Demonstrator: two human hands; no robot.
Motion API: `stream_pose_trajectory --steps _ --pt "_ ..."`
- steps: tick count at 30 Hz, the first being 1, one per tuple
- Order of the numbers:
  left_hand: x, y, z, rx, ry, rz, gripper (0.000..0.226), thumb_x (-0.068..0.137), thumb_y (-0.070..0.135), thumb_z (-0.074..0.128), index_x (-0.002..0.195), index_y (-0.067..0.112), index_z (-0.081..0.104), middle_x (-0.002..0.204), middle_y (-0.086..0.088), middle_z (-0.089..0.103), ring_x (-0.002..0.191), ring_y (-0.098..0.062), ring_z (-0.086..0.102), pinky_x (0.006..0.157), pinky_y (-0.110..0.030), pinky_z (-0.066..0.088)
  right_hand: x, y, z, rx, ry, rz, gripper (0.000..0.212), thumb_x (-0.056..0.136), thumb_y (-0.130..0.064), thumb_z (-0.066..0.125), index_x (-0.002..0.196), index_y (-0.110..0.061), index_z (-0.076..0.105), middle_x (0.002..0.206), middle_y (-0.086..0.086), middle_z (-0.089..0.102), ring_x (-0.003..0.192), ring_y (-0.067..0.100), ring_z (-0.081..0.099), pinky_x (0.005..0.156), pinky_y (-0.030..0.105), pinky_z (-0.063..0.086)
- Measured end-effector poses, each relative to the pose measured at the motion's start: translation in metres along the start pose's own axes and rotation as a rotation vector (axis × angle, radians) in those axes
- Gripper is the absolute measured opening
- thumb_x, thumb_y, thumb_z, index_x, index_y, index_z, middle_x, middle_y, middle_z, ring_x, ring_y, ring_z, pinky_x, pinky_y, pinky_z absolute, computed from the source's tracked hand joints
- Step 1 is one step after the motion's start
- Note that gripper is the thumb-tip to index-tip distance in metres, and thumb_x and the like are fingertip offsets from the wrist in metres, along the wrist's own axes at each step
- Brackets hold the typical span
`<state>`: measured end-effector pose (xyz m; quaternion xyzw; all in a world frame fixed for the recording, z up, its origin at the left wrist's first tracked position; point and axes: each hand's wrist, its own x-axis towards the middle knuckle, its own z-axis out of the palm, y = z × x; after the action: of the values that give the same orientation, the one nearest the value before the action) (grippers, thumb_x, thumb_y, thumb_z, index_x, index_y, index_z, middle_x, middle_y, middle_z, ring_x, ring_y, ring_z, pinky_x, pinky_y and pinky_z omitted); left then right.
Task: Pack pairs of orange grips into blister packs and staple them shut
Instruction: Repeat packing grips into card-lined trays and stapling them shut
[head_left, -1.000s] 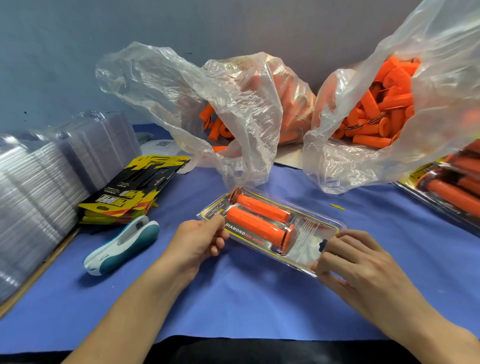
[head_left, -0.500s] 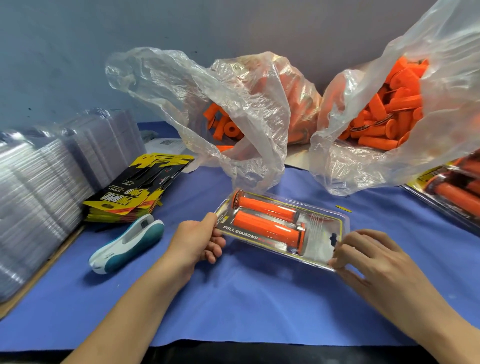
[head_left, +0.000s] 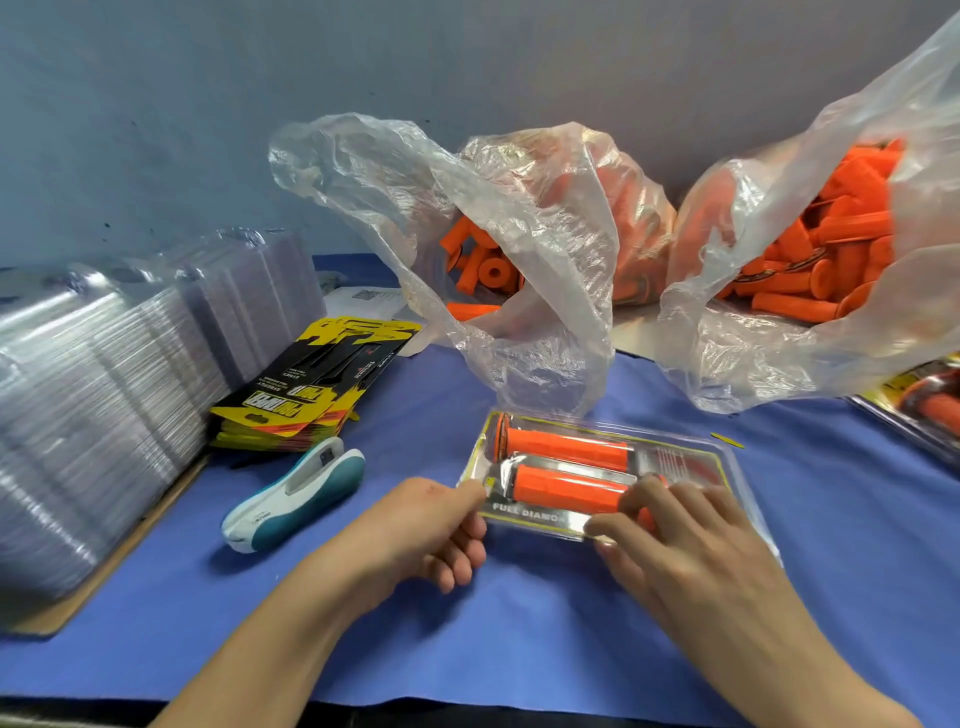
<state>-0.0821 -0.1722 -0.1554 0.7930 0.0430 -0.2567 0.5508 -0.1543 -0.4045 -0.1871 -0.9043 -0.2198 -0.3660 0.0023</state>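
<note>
Head view: I see clear plastic blister pack (head_left: 675, 462) lying flat on blue cloth (head_left: 519, 649). Two ribbed orange grips (head_left: 566, 447) sit side by side inside pack. Left hand (head_left: 431, 525) pinches pack's left edge, thumb on top, fingers curled beneath. Right hand (head_left: 691, 540) grasps pack's near right edge, fingers over lid, thumb at rim. White-and-teal stapler (head_left: 293, 496) left of pack, untouched. Stack of yellow-black cards (head_left: 317, 384) far-left of pack. Two clear plastic bags (head_left: 545, 249) of loose grips behind pack.
</note>
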Motion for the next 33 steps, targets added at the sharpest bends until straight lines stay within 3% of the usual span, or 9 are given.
stream_pose_trajectory --steps 3,7,14,18,23,28,31,33 --pt "-0.002 -0.005 0.000 0.064 -0.088 -0.017 0.026 0.093 0.025 0.047 0.078 0.007 0.059 0.059 -0.007 0.064 0.042 -0.016 0.053 0.038 -0.021 0.041 0.002 -0.003 0.007 0.013 -0.015 -0.042 0.011 0.088 -0.015 0.064 0.093 -0.024 0.069 0.084 -0.001 0.057 0.073 0.026 0.057 0.069 0.037 0.039" --pt "0.005 -0.005 0.003 0.035 0.063 0.121 0.013 0.092 0.017 0.054 0.081 0.010 0.055 0.053 0.002 0.059 0.043 -0.017 0.054 0.039 -0.022 0.043 0.003 -0.004 0.010 0.087 0.010 -0.065 0.020 0.096 -0.022 0.051 0.093 -0.024 0.071 0.084 -0.004 0.059 0.072 0.022 0.056 0.071 0.033 0.038" --pt "0.017 -0.002 0.004 0.109 0.047 0.100 0.028 0.098 0.035 0.051 0.089 0.009 0.058 0.062 -0.006 0.063 0.049 -0.022 0.055 0.042 -0.021 0.044 0.001 -0.004 0.006 0.162 0.039 -0.093 0.026 0.099 -0.025 0.048 0.094 -0.022 0.074 0.085 -0.005 0.061 0.072 0.020 0.056 0.071 0.031 0.040" --pt "0.020 0.003 0.007 0.056 0.037 0.081 0.030 0.098 0.038 0.048 0.090 0.012 0.062 0.060 -0.001 0.060 0.040 -0.015 0.054 0.036 -0.019 0.040 0.002 -0.004 0.007 0.156 0.051 -0.086 0.027 0.099 -0.025 0.048 0.094 -0.021 0.074 0.083 -0.004 0.060 0.070 0.021 0.055 0.071 0.031 0.039" --pt "0.023 0.001 0.009 -0.131 0.028 0.078 0.025 0.099 0.031 0.055 0.096 0.007 0.062 0.072 -0.007 0.070 0.048 -0.012 0.059 0.039 -0.019 0.042 -0.001 -0.005 0.010 0.139 0.032 -0.085 0.025 0.100 -0.023 0.048 0.097 -0.021 0.072 0.086 -0.003 0.058 0.074 0.021 0.054 0.074 0.035 0.046" --pt "0.026 0.002 0.011 -0.162 0.047 0.101 0.025 0.099 0.027 0.057 0.086 0.008 0.066 0.072 -0.006 0.069 0.054 -0.013 0.056 0.042 -0.019 0.044 -0.001 -0.007 0.010 0.086 -0.001 -0.039 0.012 0.096 -0.019 0.057 0.097 -0.021 0.068 0.088 -0.003 0.057 0.074 0.024 0.054 0.072 0.038 0.047" --pt "0.022 0.007 0.007 -0.067 0.054 0.104 0.034 0.099 0.034 0.056 0.080 0.009 0.068 0.065 -0.006 0.067 0.051 -0.015 0.055 0.042 -0.020 0.043 0.001 -0.007 0.009 0.068 -0.020 -0.032 0.011 0.092 -0.016 0.061 0.098 -0.022 0.068 0.087 -0.003 0.056 0.073 0.023 0.051 0.072 0.035 0.042" --pt "0.018 0.010 -0.004 0.169 0.182 0.145 0.042 0.098 0.047 0.051 0.075 0.015 0.066 0.060 -0.004 0.067 0.054 -0.022 0.057 0.047 -0.022 0.045 0.003 -0.009 0.008 0.075 -0.029 -0.033 0.012 0.091 -0.016 0.062 0.098 -0.022 0.069 0.088 -0.004 0.057 0.073 0.022 0.052 0.072 0.033 0.039"
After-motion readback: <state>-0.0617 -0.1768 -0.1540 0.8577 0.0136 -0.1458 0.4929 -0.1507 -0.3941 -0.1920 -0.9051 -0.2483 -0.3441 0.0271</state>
